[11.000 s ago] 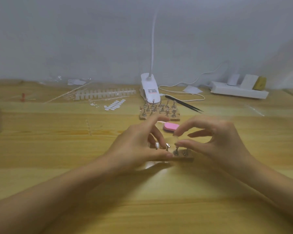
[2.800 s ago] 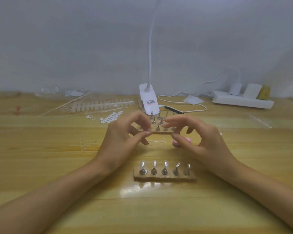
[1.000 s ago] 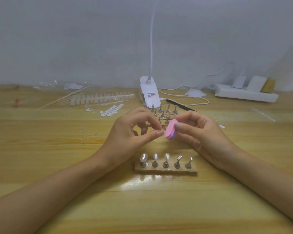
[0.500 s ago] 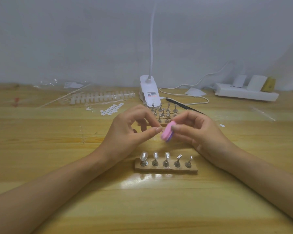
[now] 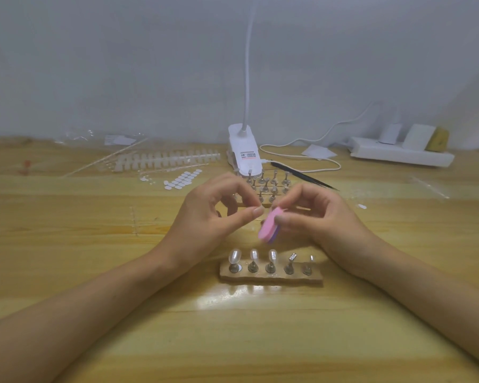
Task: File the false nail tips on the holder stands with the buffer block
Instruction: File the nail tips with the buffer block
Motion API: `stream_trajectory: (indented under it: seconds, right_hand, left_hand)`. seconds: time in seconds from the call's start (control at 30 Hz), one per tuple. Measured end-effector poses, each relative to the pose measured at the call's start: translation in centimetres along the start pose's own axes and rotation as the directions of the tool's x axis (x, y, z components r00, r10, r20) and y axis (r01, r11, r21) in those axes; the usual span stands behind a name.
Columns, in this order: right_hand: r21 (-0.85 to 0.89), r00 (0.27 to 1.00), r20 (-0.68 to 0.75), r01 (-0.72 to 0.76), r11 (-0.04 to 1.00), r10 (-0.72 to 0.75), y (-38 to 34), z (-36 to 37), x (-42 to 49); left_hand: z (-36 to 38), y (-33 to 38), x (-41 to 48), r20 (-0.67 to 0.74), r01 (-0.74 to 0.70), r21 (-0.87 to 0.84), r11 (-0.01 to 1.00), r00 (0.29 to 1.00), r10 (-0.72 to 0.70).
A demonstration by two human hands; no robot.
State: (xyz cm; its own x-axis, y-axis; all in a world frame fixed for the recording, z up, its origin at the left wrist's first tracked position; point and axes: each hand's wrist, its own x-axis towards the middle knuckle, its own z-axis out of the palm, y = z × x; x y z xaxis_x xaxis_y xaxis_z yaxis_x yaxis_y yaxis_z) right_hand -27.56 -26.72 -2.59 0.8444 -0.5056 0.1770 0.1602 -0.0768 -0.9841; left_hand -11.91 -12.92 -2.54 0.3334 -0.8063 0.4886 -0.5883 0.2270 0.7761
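My right hand [image 5: 324, 217] has its grip pinching the pink buffer block [image 5: 268, 226], raised just behind the holder stand [image 5: 271, 275] with its nail tips [image 5: 253, 255]. My left hand [image 5: 213, 217] has its grip pressed together, perhaps on something tiny.

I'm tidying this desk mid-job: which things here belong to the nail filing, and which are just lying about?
In use: buffer block in the right hand; left hand; near holder stand with nail tips; far holder stands.
Lying about: lamp base, tweezers, power strip, adhesive tabs.
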Motion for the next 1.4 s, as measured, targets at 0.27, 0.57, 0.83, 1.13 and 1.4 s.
stream_trajectory:
  seconds: [0.27,0.57,0.83,1.13,1.4]
  right_hand:
    - [-0.012,0.999,0.039,0.010,1.000,-0.009,0.18,0.18,-0.09]
    - [0.009,0.999,-0.025,0.036,0.999,-0.035,0.24,0.12,0.00]
    - [-0.024,0.989,-0.141,0.050,0.998,-0.053,0.33,0.11,0.02]
    - [0.003,0.995,-0.092,0.036,0.999,-0.036,0.17,0.14,-0.05]
    - [-0.037,0.999,-0.032,0.016,0.999,-0.017,0.14,0.14,-0.11]
  left_hand:
    - [0.04,0.15,0.03,0.017,-0.013,-0.011,1.000,1.000,0.013]
    - [0.10,0.10,0.05,0.028,0.020,-0.025,0.999,0.999,-0.019]
    - [0.11,0.06,0.02,0.017,0.007,-0.011,1.000,1.000,-0.007]
    - [0.10,0.16,0.04,-0.004,0.008,0.001,1.000,1.000,-0.008]
    - [0.12,0.21,-0.01,0.022,0.013,-0.002,1.000,1.000,-0.013]
